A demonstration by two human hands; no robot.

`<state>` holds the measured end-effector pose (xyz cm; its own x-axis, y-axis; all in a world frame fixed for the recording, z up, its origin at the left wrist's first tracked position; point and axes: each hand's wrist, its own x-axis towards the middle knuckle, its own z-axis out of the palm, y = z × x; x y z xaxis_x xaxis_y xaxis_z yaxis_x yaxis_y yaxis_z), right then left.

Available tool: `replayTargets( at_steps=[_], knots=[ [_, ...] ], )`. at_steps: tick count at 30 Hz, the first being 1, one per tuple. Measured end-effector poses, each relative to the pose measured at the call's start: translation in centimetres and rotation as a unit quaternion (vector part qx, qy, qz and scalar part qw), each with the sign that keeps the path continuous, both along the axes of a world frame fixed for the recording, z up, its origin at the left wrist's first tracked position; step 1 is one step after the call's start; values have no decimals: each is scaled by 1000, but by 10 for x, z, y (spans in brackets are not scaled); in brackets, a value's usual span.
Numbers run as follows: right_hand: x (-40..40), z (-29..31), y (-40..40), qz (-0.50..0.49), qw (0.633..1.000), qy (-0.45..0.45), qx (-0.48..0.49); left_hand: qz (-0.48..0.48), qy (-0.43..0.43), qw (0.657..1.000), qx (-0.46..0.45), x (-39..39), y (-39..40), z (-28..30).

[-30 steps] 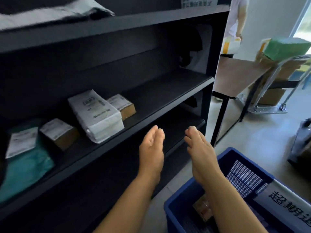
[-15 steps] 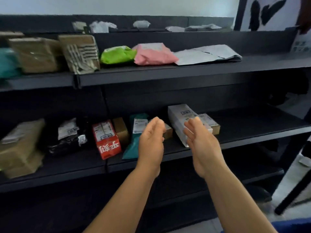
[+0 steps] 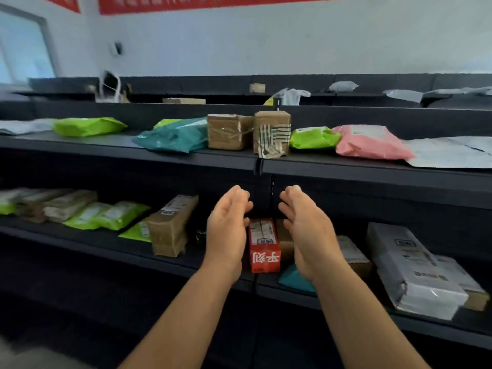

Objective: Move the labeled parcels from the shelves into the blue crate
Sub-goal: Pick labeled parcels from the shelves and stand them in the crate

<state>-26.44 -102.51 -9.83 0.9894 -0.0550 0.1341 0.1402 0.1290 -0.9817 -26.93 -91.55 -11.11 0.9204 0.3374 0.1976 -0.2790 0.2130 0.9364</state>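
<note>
Left hand [image 3: 229,230]: raised in front of the shelves, palm turned inward toward the other hand, fingers straight and relaxed, holding nothing
Right hand [image 3: 308,233]: at 3 o'clock from the left hand, palm facing it, fingers loose and a little bent, empty; a gap stays between the two hands
Red box [image 3: 264,245]: stands on the middle shelf [image 3: 106,242], seen in the gap between the hands, white label on top, white characters on its front; neither hand touches it as far as can be told
Brown box [image 3: 171,225]: on the middle shelf at 9 o'clock from the left hand, tall, label on its top face
Green bags [image 3: 106,215]: lie at 9 o'clock from the brown box, each with a white label
White parcel [image 3: 410,267]: lies on the middle shelf at 3 o'clock from the right hand, long, wrapped in pale plastic
Teal bag [image 3: 295,279]: only a corner shows below the right wrist
Top shelf [image 3: 372,174]: at 12 o'clock from the hands; carries a teal mailer [image 3: 173,137], two taped cartons [image 3: 229,131], a lime bag [image 3: 311,138], a pink bag [image 3: 370,142] and a grey mailer [image 3: 450,153], left to right
Blue crate: not seen in this view
Wall [image 3: 266,41]: white, with a red banner [image 3: 165,2] along its top
</note>
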Motion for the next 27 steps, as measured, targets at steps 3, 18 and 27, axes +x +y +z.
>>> replayTargets(
  at_steps=[3,18,27],
  knots=[
    [3,6,21,39,999,-9,-4,43,1,999,1,-7,24,5],
    [49,51,151,99,992,-73,-36,130,-57,990,22,21,159,44],
    [99,78,222,42,989,-128,-62,105,-102,988,56,86,244,78]
  ],
)
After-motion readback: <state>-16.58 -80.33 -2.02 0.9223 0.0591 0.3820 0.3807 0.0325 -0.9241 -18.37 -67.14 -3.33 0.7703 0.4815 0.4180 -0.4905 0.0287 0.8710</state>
